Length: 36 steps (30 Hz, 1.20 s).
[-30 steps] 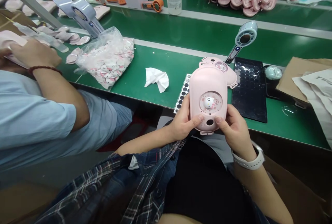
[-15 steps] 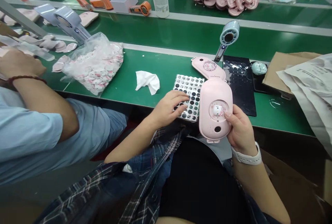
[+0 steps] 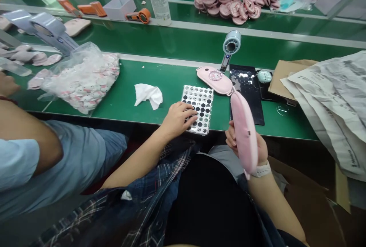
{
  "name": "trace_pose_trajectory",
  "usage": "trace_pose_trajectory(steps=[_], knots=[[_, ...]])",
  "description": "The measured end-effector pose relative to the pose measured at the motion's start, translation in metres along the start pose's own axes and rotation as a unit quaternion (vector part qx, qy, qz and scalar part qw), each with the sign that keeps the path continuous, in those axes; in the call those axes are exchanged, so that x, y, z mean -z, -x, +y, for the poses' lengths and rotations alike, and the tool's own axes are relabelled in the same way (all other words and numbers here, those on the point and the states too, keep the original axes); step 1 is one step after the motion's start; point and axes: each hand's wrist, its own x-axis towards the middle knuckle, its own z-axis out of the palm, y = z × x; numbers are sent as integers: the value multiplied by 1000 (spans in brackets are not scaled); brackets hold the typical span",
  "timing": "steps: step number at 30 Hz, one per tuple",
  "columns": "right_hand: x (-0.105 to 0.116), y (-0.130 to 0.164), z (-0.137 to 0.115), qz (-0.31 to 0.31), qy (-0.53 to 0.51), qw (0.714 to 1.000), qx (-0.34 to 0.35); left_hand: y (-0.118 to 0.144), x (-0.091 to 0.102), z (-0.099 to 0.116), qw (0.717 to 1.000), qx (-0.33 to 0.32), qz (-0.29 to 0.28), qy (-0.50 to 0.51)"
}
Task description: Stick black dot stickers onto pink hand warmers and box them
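The right hand point(image 3: 259, 151) has its grip clamped on a pink case point(image 3: 244, 132) turned edge-on just off the table's point(image 3: 171, 75) near edge, while the left hand's point(image 3: 177, 119) fingers rest spread on a dotted sticker sheet point(image 3: 200, 106) beside it.

Left hand point(image 3: 178, 119): bare forearm reaching forward, palm down, fingers point(image 3: 191, 114) bent with tips pressed low. Right hand point(image 3: 259, 149): raised near the body, fingers curled in a grip, pale watch strap at the wrist.
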Motion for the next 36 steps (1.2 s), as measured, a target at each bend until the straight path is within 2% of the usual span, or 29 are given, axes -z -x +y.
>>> trace_pose_trajectory(steps=[4, 9, 14, 17, 23, 28, 30, 36], knots=[[4, 3, 7, -11, -175, 980, -99, -6, -7, -7, 999, 29, 44, 9], [7, 4, 11, 16, -265, 959, -97, -7, -10, -5, 998, 26, 59, 14], [7, 5, 13, 40, -218, 970, -103, -6, -11, -5, 997, 19, 69, 8], [6, 6, 13, 29, -197, 975, -103, -5, -13, -5, 997, 17, 71, 9], [-1, 4, 8, -17, -235, 968, -88, -3, -14, -4, 997, 15, 70, 5], [-8, 3, 5, -34, -217, 972, -82, 0, -11, -1, 989, 25, 148, 9], [-9, 4, 6, -38, -205, 976, -71, 1, -10, 0, 986, 36, 162, 10], [-15, 10, 8, -41, -244, 969, -5, 0, -13, -1, 990, 27, 142, 8]])
